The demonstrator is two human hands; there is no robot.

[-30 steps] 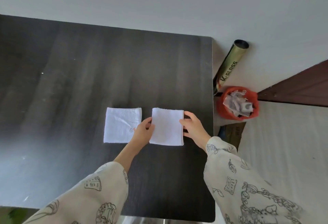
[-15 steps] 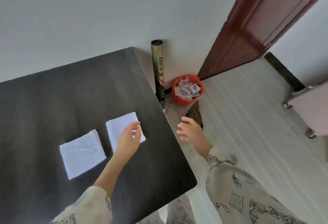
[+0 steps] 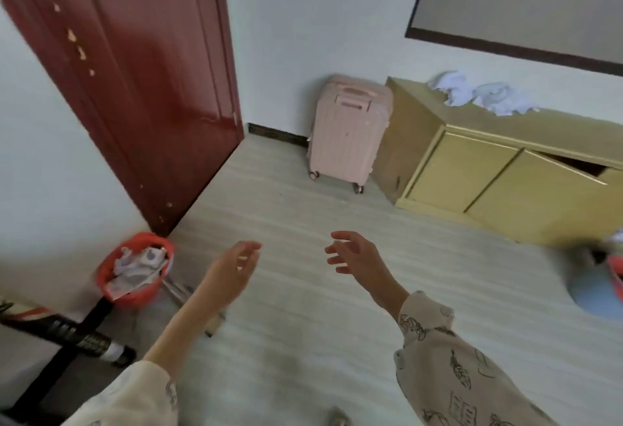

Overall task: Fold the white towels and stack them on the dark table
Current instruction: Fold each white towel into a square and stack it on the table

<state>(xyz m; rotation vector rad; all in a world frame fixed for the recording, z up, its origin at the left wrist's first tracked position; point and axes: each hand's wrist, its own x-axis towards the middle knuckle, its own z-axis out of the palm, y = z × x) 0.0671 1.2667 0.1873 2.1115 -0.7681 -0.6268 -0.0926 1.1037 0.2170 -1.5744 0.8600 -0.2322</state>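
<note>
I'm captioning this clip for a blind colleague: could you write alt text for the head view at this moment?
Both hands, left hand and right hand, reach forward open and empty over a pale floor. Ahead, crumpled white towels lie on a yellow cabinet, beside a pink suitcase; a red door stands left.

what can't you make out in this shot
Head view only:
- Dark table and folded towels: out of frame.
- White cloth pile on the yellow cabinet: too crumpled and far to count the pieces.
- Objects at the right edge: blurred, cut off.
- Orange bin: contents blurred.
</note>
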